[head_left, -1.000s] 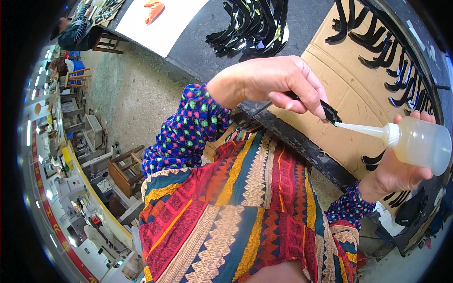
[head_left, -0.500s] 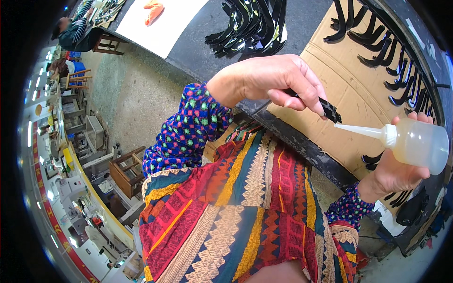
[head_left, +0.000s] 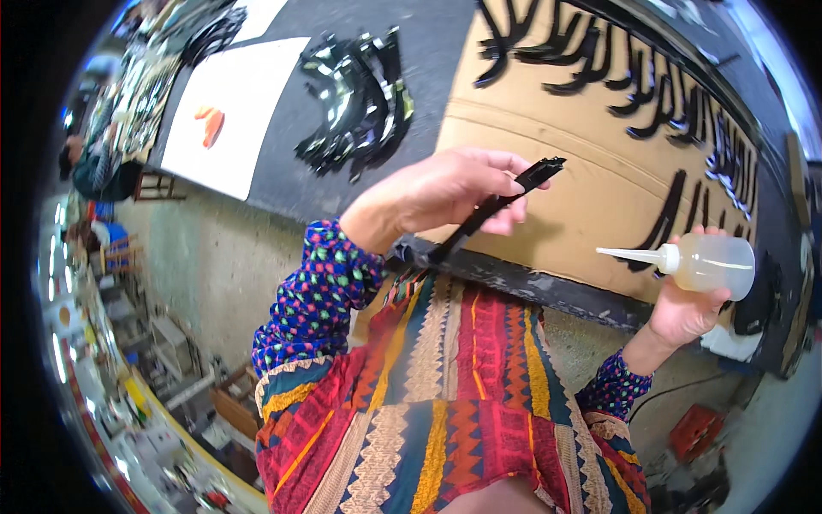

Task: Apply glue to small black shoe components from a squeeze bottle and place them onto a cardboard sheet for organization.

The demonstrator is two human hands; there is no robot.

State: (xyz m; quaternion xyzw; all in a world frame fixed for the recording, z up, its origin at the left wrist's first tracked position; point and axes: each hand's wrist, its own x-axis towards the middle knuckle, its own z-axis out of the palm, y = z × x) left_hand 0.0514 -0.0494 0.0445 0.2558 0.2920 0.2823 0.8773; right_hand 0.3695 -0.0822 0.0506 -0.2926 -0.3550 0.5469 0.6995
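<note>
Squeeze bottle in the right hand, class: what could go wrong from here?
Tipped almost level in the right hand, the squeeze bottle might drip from its nozzle onto the cardboard. The left hand pinches the black strip near one end, so it could smear anything wet there.

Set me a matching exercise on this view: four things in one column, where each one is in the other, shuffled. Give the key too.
Things
1. Squeeze bottle
2. Single black strip
3. Crumpled orange item
4. Heap of black strips

Places
A. On the white sheet
B. In the right hand
C. On the dark tabletop, between the white sheet and the cardboard
D. In the left hand

Right pairs: 1-B, 2-D, 3-A, 4-C
</note>
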